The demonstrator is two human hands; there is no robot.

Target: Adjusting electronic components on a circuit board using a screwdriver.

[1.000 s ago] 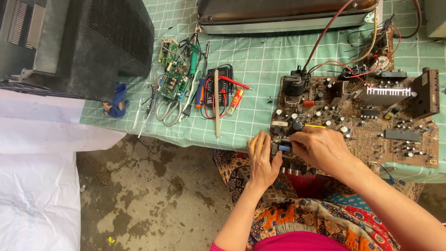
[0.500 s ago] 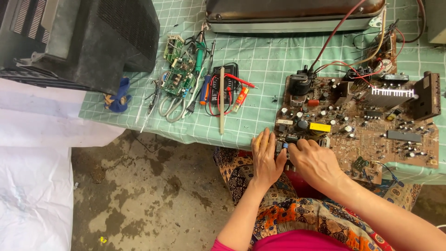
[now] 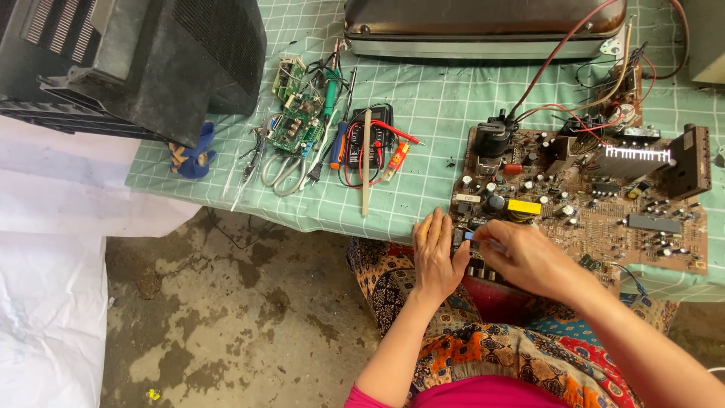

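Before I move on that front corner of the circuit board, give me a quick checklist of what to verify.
1. Left hand braces the near edge of the brown circuit board: ok.
2. Right hand pinches a small blue-tipped part at that edge: ok.
3. Whether the part is seated or loose: cannot tell, fingers hide it.
4. Red wires run from the board toward the picture tube; slack: cannot tell.
5. Board's near edge hangs past the green mat over the lap: not ok.
6. Multimeter within reach on the mat: ok.

The right hand hides the near edge of the circuit board.
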